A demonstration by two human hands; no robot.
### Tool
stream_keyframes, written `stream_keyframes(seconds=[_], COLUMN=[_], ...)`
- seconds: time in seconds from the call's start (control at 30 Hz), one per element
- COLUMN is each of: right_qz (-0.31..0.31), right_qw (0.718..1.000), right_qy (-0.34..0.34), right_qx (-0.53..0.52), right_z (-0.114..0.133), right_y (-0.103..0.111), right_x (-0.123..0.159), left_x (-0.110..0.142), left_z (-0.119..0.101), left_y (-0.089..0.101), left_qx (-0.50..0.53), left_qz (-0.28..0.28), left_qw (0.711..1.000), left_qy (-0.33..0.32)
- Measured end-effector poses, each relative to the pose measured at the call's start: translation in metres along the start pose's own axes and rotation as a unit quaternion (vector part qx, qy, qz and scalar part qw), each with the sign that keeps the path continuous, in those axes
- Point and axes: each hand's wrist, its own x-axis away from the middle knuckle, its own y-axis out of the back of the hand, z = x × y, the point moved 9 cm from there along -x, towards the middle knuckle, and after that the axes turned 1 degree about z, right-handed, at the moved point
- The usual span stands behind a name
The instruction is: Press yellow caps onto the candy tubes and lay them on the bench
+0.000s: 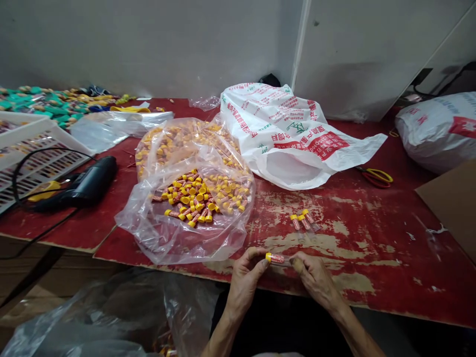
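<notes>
Between my two hands, at the table's front edge, lies a small clear vial (pixel 277 258) with a yellow cap and red-and-white contents. My left hand (pixel 248 277) pinches its capped end between thumb and fingers. At the other end my right hand (pixel 314 275) closes on what looks like clear film around the vial. Three similar yellow-capped vials (pixel 305 220) lie just beyond my right hand, with clear film past their lower ends. A large clear plastic bag (pixel 148 233) lies open to the left, full of yellow-capped vials (pixel 195 196).
Behind stands a white printed sack (pixel 275 119). Scissors (pixel 377 177) with yellow-red handles lie right, near a cardboard box (pixel 451 203) and another sack (pixel 439 129). On the left are a black heat gun (pixel 92 183) with its cord, a white basket (pixel 48 163) and clear bags (pixel 107 131).
</notes>
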Motion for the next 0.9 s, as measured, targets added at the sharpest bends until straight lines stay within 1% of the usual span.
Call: stream_keyframes(seconds=[0.1, 0.23, 0.37, 0.43, 0.5, 0.57, 0.67, 0.73, 0.77, 0.8, 0.9], right_qz=[-0.026, 0.007, -0.002, 0.007, 0.031, 0.038, -0.001, -0.029, -0.032, -0.027, 0.016], right_qw=[1.000, 1.000, 0.999, 0.999, 0.999, 0.999, 0.999, 0.998, 0.998, 0.999, 0.999], right_qy=[-0.009, 0.007, -0.015, -0.018, -0.007, 0.001, -0.019, -0.035, -0.035, -0.029, 0.009], right_qx=[0.012, 0.017, 0.044, 0.042, 0.036, 0.035, 0.035, 0.036, 0.036, 0.036, 0.033], right_z=[-0.002, 0.003, -0.002, -0.002, 0.001, 0.002, -0.004, -0.012, -0.015, -0.017, -0.023], right_y=[0.003, -0.002, -0.001, -0.001, -0.005, -0.008, -0.006, -0.002, -0.001, -0.002, -0.009], right_x=[0.001, 0.003, 0.002, 0.003, 0.004, 0.006, 0.007, 0.006, 0.005, 0.005, 0.005], left_x=[0.001, 0.001, 0.000, 0.000, 0.002, 0.004, 0.006, 0.006, 0.006, 0.006, 0.007], left_z=[0.000, 0.004, 0.005, 0.003, 0.001, 0.000, -0.004, -0.007, -0.009, -0.011, -0.016], left_y=[0.001, 0.001, -0.003, -0.001, 0.000, -0.001, -0.004, -0.004, -0.002, -0.001, 0.003], left_qx=[-0.001, 0.011, 0.021, 0.020, 0.021, 0.022, 0.021, 0.023, 0.026, 0.030, 0.031], left_qz=[-0.002, 0.002, 0.022, 0.018, 0.012, 0.015, 0.025, 0.018, 0.011, 0.003, -0.017], left_qw=[1.000, 1.000, 1.000, 1.000, 1.000, 1.000, 0.999, 1.000, 1.000, 0.999, 0.999], left_qy=[-0.002, 0.007, 0.007, 0.003, 0.003, 0.005, -0.001, -0.008, -0.010, -0.012, -0.019])
